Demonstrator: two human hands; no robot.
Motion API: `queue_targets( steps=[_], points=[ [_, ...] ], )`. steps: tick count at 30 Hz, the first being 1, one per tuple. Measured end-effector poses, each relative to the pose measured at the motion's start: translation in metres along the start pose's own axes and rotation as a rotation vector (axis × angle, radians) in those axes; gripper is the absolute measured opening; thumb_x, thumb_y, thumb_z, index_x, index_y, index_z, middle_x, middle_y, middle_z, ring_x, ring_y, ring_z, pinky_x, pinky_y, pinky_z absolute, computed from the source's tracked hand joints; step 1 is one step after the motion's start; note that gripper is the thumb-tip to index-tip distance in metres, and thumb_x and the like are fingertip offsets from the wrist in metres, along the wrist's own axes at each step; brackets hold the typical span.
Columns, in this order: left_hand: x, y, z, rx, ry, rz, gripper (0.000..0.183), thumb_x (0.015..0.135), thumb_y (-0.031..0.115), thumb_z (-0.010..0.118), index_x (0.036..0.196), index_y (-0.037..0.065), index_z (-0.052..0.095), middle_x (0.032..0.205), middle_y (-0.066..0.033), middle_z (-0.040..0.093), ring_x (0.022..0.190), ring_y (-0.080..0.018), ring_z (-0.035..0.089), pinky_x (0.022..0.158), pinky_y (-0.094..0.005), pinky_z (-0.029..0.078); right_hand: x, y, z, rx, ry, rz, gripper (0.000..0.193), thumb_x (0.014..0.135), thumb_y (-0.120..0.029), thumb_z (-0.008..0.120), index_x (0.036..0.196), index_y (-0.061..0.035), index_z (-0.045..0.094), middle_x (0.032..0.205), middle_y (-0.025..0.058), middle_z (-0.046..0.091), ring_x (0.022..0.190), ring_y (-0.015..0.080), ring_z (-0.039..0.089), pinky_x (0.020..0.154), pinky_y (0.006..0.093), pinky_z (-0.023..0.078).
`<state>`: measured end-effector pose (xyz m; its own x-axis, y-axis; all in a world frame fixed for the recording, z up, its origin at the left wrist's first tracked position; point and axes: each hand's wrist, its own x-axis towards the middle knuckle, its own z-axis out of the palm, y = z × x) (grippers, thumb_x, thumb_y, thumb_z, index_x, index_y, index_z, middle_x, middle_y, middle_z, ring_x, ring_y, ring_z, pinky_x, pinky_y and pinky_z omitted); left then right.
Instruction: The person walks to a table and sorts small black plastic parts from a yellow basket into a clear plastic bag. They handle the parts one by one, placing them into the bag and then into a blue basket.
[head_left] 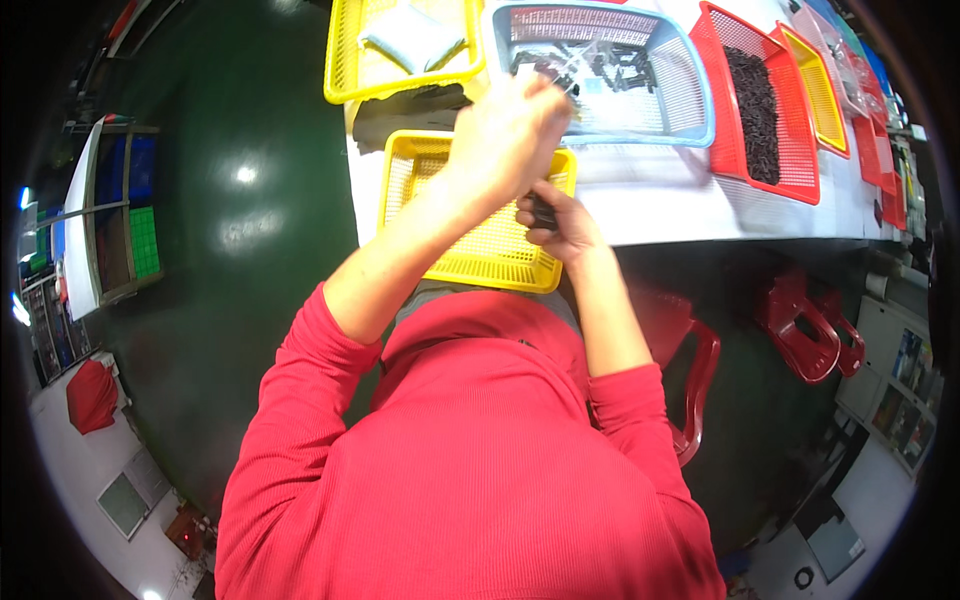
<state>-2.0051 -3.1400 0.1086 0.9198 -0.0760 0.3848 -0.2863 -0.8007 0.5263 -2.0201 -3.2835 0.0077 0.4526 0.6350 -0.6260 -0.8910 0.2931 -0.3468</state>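
Observation:
My left hand (512, 135) is raised over the near edge of the light blue basket (640, 133), its fingers curled and slightly blurred. Whatever lies between those fingertips is too small and smeared to name. Just below it, my right hand (570, 228) has its fingers closed round a small black piece (543, 212). Both hands are above the right side of a yellow basket (490, 272), which sits close to my body and is partly covered by my left forearm. Inside the blue basket lie several black parts (625, 68) and clear plastic.
A second yellow basket (334, 60) at the far left holds a pale packet (412, 40). Dark cloth-like material (405, 115) lies before it. To the right, a red basket (800, 180) contains many small black pieces, beside a narrow yellow basket (815, 90). Red chairs (700, 370) stand at right.

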Motion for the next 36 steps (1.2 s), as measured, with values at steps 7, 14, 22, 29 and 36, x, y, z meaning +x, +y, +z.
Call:
queue_targets(
  steps=[7, 14, 22, 29, 36],
  points=[
    [0.072, -0.025, 0.042, 0.045, -0.052, 0.037, 0.040, 0.071, 0.006, 0.057, 0.111, 0.004, 0.058, 0.112, -0.0158, 0.057, 0.104, -0.0302, 0.055, 0.092, -0.0356, 0.042, -0.064, -0.153, 0.059, -0.616, 0.019, -0.552, 0.024, 0.089, -0.029, 0.055, 0.086, -0.0050, 0.058, 0.065, -0.0004, 0.049, 0.055, 0.0058, 0.048, 0.038, 0.0146, 0.031],
    [0.074, -0.043, 0.039, -0.030, -0.046, 0.108, 0.044, 0.071, 0.002, 0.054, 0.115, 0.003, 0.056, 0.115, -0.0171, 0.056, 0.106, -0.0304, 0.054, 0.091, -0.0355, 0.043, 0.060, -0.161, 0.036, -1.424, 0.545, -0.461, 0.028, 0.078, -0.028, 0.059, 0.079, -0.0011, 0.066, 0.057, 0.0132, 0.061, 0.051, 0.0188, 0.061, 0.052, 0.0307, 0.050],
    [-0.056, -0.099, -0.021, 0.385, -0.492, -0.297, 0.014, 0.073, 0.004, 0.055, 0.084, -0.002, 0.060, 0.085, -0.0223, 0.062, 0.080, -0.0324, 0.062, 0.070, -0.0387, 0.050, -0.001, -0.108, 0.067, -1.552, 0.534, -1.349, 0.018, 0.078, -0.015, 0.059, 0.092, -0.0043, 0.063, 0.087, 0.0121, 0.063, 0.078, 0.0287, 0.061, 0.072, 0.0364, 0.048],
    [-0.171, -0.110, 0.065, 0.789, -0.638, -0.415, 0.054, 0.080, 0.011, 0.050, 0.129, -0.005, 0.034, 0.125, -0.0222, 0.043, 0.081, -0.0336, 0.058, 0.068, -0.0351, 0.053, 0.005, 0.022, 0.056, -1.623, 0.220, -1.145, 0.007, 0.077, -0.005, 0.059, 0.083, -0.0070, 0.061, 0.082, 0.0098, 0.057, 0.079, 0.0280, 0.058, 0.068, 0.0371, 0.047],
    [-0.157, -0.088, 0.058, 0.181, -0.427, -0.678, 0.053, 0.074, -0.001, 0.050, 0.125, -0.004, 0.038, 0.128, -0.0238, 0.040, 0.112, -0.0391, 0.047, 0.091, -0.0435, 0.042, 0.031, 0.058, 0.009, -1.612, 0.330, -0.689, 0.015, 0.077, -0.009, 0.059, 0.092, -0.0078, 0.061, 0.093, 0.0120, 0.056, 0.086, 0.0317, 0.058, 0.075, 0.0408, 0.046]
  ],
)
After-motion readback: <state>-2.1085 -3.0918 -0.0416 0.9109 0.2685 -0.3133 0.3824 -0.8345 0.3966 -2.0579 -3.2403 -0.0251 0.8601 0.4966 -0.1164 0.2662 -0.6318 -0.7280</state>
